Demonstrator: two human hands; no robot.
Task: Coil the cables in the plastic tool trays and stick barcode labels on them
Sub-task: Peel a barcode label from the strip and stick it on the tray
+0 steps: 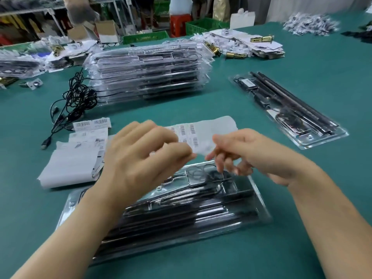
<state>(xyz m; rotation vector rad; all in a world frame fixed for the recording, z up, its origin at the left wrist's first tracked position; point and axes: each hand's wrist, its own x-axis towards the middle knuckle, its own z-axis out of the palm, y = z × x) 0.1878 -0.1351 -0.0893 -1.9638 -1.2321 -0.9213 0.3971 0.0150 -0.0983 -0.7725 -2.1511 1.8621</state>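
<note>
A clear plastic tool tray point(237, 214) with black rods and a coiled black cable lies on the green table right under my hands. My left hand point(141, 158) holds a white barcode label sheet point(203, 133) above it, fingers curled on the sheet's lower edge. My right hand point(243, 154) hovers beside it, fingertips pinched at the sheet's lower right corner; whether they hold a label is blurred. A second tray point(289, 109), bearing a barcode label, lies at the right.
A tall stack of filled clear trays point(149, 75) stands behind, with tangled black cables point(76, 101) trailing from its left side. Spent label sheets point(74, 158) lie at the left. Paper piles and brass parts point(241, 45) sit at the far edge.
</note>
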